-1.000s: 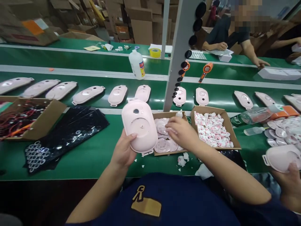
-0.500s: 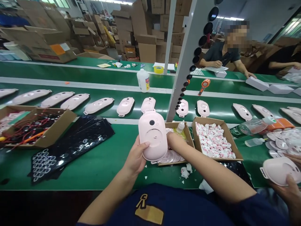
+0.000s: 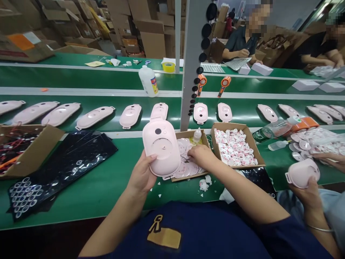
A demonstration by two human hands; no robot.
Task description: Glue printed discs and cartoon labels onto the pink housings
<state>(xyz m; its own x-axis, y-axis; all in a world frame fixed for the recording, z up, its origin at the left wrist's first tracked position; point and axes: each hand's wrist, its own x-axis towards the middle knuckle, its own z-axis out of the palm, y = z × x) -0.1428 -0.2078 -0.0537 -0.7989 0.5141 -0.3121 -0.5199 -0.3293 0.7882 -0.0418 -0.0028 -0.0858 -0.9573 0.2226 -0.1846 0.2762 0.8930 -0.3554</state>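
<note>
My left hand (image 3: pixel 142 172) grips a pale pink plastic casing (image 3: pixel 161 158) by its lower left side, thumb on the front face. The casing has a round recess and a small dark circle near its top. My right hand (image 3: pixel 201 155) reaches into a cardboard box (image 3: pixel 185 177) holding pink-white discs (image 3: pixel 188 169), its fingertips down among them. Whether a disc is between those fingers is hidden. A small dropper bottle (image 3: pixel 197 135) stands in the same box, just behind my right hand.
A box of white-and-pink animal-face pieces (image 3: pixel 234 147) is on the right. Similar casings (image 3: pixel 130 116) line the green conveyor behind a grey post (image 3: pixel 190 64). Black sheets (image 3: pixel 67 158) lie left. A co-worker's hand (image 3: pixel 309 194) holds another casing at right.
The view has turned somewhat to the right, so things sit further left. My right hand stays in the box of discs; my left hand still holds the casing.
</note>
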